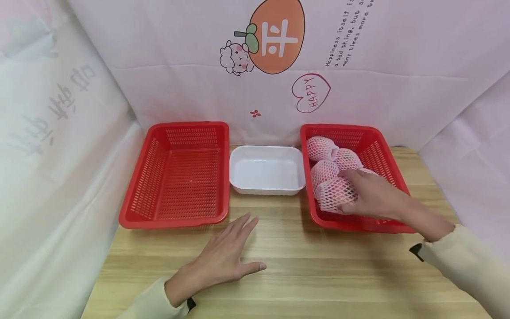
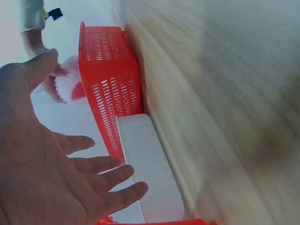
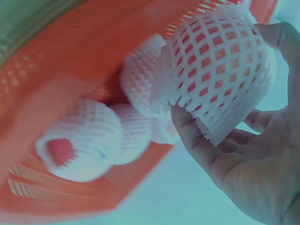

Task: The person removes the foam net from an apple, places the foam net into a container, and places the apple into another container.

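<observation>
My right hand [image 1: 368, 195] grips a round fruit in a white foam net sleeve [image 1: 336, 195] at the near side of the right red basket [image 1: 360, 225]. In the right wrist view, thumb and fingers curl around the netted fruit [image 3: 218, 65], red showing through the mesh; its exact kind is hidden. Several more netted fruits [image 1: 320, 148] lie behind it in the basket. My left hand [image 1: 223, 252] hovers over the wooden table, fingers spread and holding nothing. It is nearest to the left red basket [image 1: 173, 224], which has a bare slotted floor.
A shallow white tray [image 1: 267, 192] stands between the two baskets. Behind them hangs a pale printed cloth [image 1: 179, 88], and similar cloth drapes both sides. The wooden table [image 1: 295, 266] stretches out in front.
</observation>
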Action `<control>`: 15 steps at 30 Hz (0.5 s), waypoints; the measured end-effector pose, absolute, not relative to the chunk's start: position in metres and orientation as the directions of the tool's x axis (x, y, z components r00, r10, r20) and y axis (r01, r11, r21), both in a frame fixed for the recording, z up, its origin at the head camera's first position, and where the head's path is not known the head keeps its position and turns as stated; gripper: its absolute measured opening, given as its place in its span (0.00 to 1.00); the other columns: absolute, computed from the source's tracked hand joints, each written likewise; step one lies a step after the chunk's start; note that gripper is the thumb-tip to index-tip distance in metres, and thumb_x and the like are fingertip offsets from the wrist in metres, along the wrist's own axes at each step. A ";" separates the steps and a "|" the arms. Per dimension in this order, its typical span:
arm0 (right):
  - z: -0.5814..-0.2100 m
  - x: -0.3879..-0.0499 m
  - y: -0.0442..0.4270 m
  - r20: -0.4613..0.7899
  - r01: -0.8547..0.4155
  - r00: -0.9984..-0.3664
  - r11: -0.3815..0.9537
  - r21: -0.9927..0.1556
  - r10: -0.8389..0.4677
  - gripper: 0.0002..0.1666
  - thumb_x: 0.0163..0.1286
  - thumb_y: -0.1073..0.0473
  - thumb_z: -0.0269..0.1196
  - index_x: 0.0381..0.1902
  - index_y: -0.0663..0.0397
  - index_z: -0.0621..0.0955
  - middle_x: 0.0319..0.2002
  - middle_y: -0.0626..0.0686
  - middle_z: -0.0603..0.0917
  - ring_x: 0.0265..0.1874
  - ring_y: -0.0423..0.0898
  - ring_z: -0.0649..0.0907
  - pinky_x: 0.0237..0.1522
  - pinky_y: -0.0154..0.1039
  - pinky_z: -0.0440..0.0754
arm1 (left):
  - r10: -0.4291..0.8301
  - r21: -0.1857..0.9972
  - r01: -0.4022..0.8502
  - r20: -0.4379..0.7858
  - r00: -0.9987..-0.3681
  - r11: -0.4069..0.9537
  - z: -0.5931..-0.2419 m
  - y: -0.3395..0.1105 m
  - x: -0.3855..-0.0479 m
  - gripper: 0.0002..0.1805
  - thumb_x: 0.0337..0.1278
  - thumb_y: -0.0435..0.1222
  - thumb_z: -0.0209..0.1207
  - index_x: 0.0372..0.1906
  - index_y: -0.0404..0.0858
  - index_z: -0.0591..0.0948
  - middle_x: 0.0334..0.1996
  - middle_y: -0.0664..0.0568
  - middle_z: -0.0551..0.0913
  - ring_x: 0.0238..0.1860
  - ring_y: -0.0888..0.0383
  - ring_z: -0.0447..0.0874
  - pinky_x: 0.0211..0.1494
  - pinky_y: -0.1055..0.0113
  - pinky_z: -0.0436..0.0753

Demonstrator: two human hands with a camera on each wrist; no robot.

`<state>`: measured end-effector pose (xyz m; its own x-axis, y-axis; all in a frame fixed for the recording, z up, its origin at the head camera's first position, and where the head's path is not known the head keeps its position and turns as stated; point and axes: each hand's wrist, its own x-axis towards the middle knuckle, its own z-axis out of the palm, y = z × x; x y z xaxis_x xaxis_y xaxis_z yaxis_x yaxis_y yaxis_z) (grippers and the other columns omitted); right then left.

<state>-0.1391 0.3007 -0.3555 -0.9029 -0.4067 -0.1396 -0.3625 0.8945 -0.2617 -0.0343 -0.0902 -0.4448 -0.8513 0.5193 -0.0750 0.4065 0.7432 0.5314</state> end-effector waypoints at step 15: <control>-0.323 -0.087 0.231 0.119 -0.583 -0.808 0.755 -0.300 -0.577 0.47 0.52 0.42 0.80 0.65 0.54 0.76 0.49 0.54 0.86 0.39 0.44 0.86 0.40 0.44 0.91 | 0.461 0.599 0.540 0.298 -0.836 0.592 -0.457 -0.092 -0.024 0.58 0.57 0.56 0.74 0.85 0.44 0.56 0.81 0.46 0.64 0.80 0.48 0.65 0.75 0.46 0.74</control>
<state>-0.0866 0.2307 -0.3231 -0.8083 -0.5766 0.1191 -0.5829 0.7553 -0.2997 -0.0240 -0.0918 -0.4572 -0.8360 0.4607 0.2980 0.5396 0.5920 0.5987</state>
